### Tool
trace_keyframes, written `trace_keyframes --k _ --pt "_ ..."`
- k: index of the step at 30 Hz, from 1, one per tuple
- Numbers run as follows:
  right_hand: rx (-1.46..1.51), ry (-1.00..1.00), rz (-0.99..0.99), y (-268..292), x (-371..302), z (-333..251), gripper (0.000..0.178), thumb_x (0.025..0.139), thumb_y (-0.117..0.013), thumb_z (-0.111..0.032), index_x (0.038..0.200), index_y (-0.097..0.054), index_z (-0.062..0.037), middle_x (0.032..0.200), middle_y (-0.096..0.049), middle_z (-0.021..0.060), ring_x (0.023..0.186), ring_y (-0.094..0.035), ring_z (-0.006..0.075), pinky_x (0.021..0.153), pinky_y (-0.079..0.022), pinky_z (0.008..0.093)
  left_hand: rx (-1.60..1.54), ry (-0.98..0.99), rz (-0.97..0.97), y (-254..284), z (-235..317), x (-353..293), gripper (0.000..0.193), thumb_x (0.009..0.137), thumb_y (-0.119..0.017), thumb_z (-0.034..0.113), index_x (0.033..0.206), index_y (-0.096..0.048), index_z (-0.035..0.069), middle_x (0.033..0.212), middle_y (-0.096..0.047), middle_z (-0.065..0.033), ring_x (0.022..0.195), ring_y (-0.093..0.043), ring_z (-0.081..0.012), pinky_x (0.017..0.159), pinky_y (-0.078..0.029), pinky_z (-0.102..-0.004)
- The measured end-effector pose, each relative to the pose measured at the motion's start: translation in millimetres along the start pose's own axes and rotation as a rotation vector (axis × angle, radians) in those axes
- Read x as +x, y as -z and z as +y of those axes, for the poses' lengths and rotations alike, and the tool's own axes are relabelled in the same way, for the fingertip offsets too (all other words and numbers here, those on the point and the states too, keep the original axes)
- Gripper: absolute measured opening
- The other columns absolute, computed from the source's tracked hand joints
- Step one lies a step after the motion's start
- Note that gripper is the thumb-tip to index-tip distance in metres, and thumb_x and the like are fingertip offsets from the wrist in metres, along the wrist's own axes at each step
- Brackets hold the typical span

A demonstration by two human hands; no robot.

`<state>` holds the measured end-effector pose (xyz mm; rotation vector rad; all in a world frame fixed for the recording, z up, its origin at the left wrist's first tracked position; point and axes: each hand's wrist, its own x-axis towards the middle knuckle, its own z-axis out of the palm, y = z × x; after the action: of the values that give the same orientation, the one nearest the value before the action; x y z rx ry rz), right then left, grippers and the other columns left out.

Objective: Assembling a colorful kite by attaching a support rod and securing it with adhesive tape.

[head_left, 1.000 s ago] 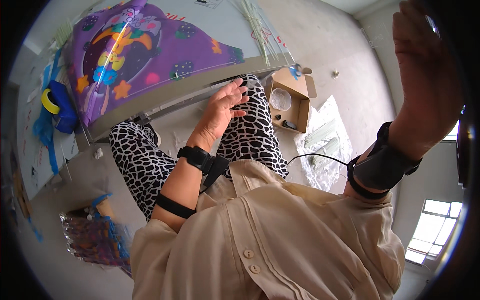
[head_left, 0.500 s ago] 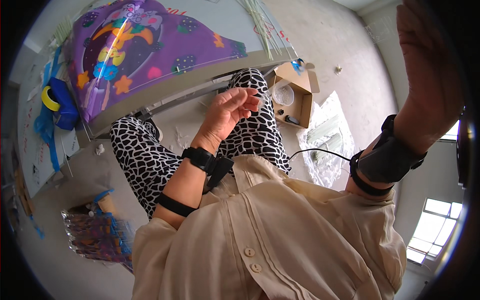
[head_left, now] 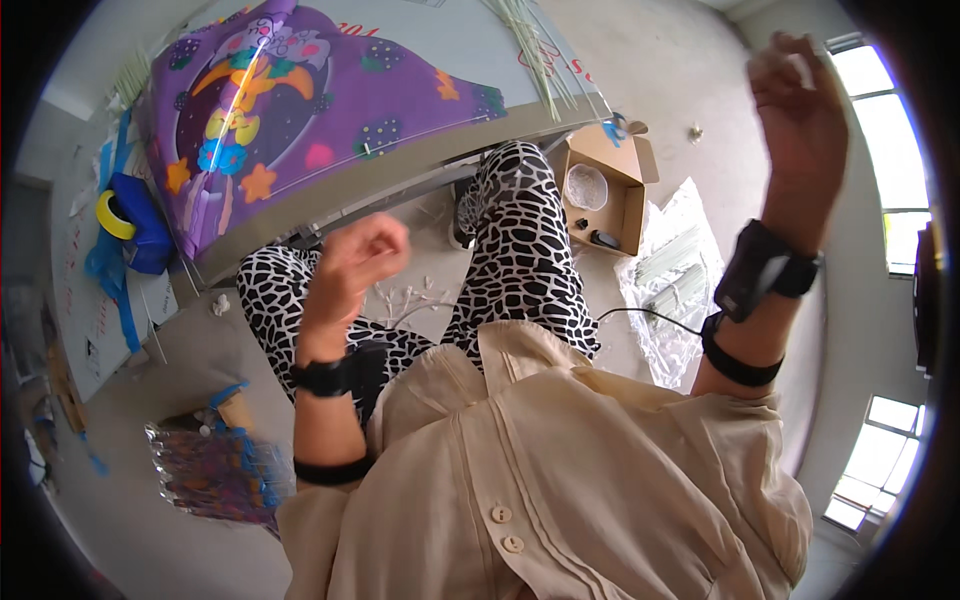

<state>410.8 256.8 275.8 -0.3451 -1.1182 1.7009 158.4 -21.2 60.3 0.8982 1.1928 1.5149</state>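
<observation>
My left hand [head_left: 358, 268] is raised over my left thigh, in front of the table edge. Its fingers curl inward and are blurred; anything small between them does not show. Up at the far right, my right hand [head_left: 800, 125] is lifted well away from the table. Its fingers are bent and smeared by motion, and I cannot make out anything in them. A purple plastic film sheet [head_left: 340, 100] with cartoon figures and orange stars lies on the table [head_left: 420, 125]. Beside its left edge stands a blue tape dispenser [head_left: 145, 225] with a yellow roll [head_left: 115, 214].
Thin pale sticks [head_left: 535, 55] lie on the table's right side. On the floor are an open cardboard box [head_left: 625, 205] holding a clear tub [head_left: 586, 187], and a clear plastic bag of sticks [head_left: 670, 280]. A pile of shiny printed packages [head_left: 205, 470] lies at the lower left.
My left hand has moved left and down, away from my right thigh, with its fingers now curled. My right hand has swung slightly left and its fingers have bent.
</observation>
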Motion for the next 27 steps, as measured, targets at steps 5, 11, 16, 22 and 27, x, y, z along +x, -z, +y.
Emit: trace_keyframes --k 5,11,16,22,27 --pt "0.081 -0.170 0.193 57.1 -28.4 130.1 0.008 0.082 -0.058 0.001 0.075 -0.055 -0.0014 0.074 -0.053 0.0057 0.059 -0.044 0.0106 0.051 -0.036 0.0213 0.299 0.169 0.290 41.5 57.4 -64.5 0.008 0.074 -0.059 0.007 0.077 -0.054 0.000 0.070 -0.052 0.0011 0.067 -0.048 -0.0070 0.064 -0.039 -0.0205" --pt "0.380 -0.300 0.355 54.8 -57.0 207.5 0.006 0.083 -0.057 0.003 0.080 -0.055 -0.0019 0.074 -0.053 0.0032 0.061 -0.045 0.0093 0.053 -0.037 0.0216 0.278 0.194 0.408 30.5 87.1 -98.5 0.011 0.074 -0.060 0.005 0.082 -0.057 -0.002 0.069 -0.054 -0.0019 0.062 -0.050 -0.0071 0.060 -0.040 -0.0194" --pt "0.479 -0.343 0.340 61.5 -63.1 235.0 0.008 0.081 -0.058 0.006 0.081 -0.055 -0.0019 0.075 -0.054 0.0036 0.062 -0.047 0.0105 0.054 -0.038 0.0225 0.333 0.188 0.467 29.5 87.3 -107.9 0.017 0.077 -0.059 0.003 0.092 -0.057 -0.003 0.071 -0.052 -0.0047 0.063 -0.048 -0.0104 0.061 -0.042 -0.0239" --pt "0.381 -0.375 0.322 73.5 -70.1 247.8 0.009 0.080 -0.060 0.007 0.084 -0.057 -0.0013 0.077 -0.057 0.0047 0.066 -0.053 0.0122 0.056 -0.042 0.0242 0.316 0.214 0.587 32.8 86.5 -98.3 0.030 0.079 -0.058 0.002 0.108 -0.055 -0.005 0.075 -0.051 -0.0041 0.068 -0.047 -0.0108 0.066 -0.042 -0.0238" --pt "0.406 -0.444 0.344 79.5 -74.1 254.7 0.009 0.080 -0.060 0.006 0.084 -0.058 -0.0019 0.077 -0.058 0.0041 0.067 -0.054 0.0126 0.058 -0.043 0.0243 0.323 0.262 0.584 35.8 87.2 -87.3 0.023 0.079 -0.056 0.001 0.101 -0.054 -0.006 0.076 -0.052 -0.0045 0.068 -0.047 -0.0103 0.066 -0.041 -0.0226"
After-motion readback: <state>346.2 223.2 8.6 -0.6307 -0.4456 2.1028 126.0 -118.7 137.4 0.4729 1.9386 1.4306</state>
